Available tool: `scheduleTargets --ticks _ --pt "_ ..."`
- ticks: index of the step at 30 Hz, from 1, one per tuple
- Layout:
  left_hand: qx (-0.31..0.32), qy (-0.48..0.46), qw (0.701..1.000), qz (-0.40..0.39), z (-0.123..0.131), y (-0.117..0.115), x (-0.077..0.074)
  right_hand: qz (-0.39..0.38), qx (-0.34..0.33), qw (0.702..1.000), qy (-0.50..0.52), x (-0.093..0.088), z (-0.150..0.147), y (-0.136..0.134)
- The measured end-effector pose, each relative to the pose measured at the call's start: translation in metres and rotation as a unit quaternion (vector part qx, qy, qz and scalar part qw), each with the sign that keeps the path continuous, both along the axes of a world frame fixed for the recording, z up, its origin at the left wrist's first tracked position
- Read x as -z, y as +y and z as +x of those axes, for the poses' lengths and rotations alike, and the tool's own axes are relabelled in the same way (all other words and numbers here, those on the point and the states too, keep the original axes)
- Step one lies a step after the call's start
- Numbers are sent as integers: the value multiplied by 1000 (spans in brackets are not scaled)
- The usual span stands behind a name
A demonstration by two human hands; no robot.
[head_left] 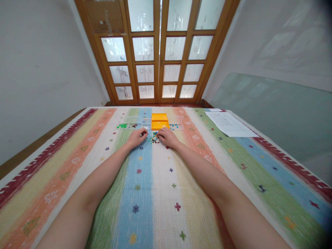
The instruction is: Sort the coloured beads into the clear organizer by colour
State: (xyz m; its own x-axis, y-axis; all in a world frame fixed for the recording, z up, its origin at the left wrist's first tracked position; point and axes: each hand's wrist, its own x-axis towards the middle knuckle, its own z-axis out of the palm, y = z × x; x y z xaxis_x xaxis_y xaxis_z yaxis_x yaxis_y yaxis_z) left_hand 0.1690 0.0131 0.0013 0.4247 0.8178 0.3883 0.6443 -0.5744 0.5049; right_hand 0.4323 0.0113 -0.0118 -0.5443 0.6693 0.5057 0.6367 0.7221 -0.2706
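Observation:
A small heap of mixed coloured pieces point(155, 138), in green, blue, brown and white, lies on the striped tablecloth between my hands. My left hand point(137, 137) rests just left of the heap, its fingers curled in towards the thumb. Over the heap's right edge, my right hand point(168, 136) has its fingers bent down and closed at the pieces. Anything in either hand's fingertips is too small to make out. Behind the hands stands an opened yellow box point(160, 117) with a few pale pieces inside. Clear trays flank it, holding green pieces point(121, 126), dark brown pieces point(133, 126) and blue pieces point(174, 127).
The table is covered by a striped cloth point(145, 200) with small printed figures. Printed paper sheets point(229, 123) lie at the far right. Beyond the far edge stand wooden glazed doors point(159, 52); a greenish glass panel point(272, 114) leans along the right wall.

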Motion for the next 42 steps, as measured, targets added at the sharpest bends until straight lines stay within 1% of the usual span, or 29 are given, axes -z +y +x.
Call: scheduleTargets --ticks 4,11,15,19,22,25,28,31,35,38,40,42 --pt "-24 -56 998 -20 -7 7 5 -1 -4 1000 2 -1 0 0" --pt "-102 -150 983 -23 -20 20 9 -8 -3 1000 5 -2 1 -1" --pt "-142 -212 967 -13 -33 34 19 -6 -3 1000 10 -1 1 0" --pt "-184 -277 943 -28 -45 46 26 -9 -2 1000 9 -2 1 -1" --pt "-207 -321 923 -50 -51 50 28 -10 6 1000 6 -4 1 -2" --pt "-213 -343 913 -54 -54 50 28 -2 29 1000 3 -5 1 -3" --pt "-217 -347 911 -53 -55 50 26 7 72 997 16 -4 2 -2" --pt "-222 -349 908 -68 -54 50 26 10 111 993 35 0 5 2" --pt "-216 -344 911 -76 -52 49 27 7 130 991 40 4 7 6" --pt "-200 -294 933 -52 -50 45 26 1 133 990 39 4 7 5" --pt "-185 -230 955 -27 -45 40 24 -3 135 990 37 3 7 5" --pt "-153 -155 976 0 -36 33 20 -8 135 990 37 3 6 4"
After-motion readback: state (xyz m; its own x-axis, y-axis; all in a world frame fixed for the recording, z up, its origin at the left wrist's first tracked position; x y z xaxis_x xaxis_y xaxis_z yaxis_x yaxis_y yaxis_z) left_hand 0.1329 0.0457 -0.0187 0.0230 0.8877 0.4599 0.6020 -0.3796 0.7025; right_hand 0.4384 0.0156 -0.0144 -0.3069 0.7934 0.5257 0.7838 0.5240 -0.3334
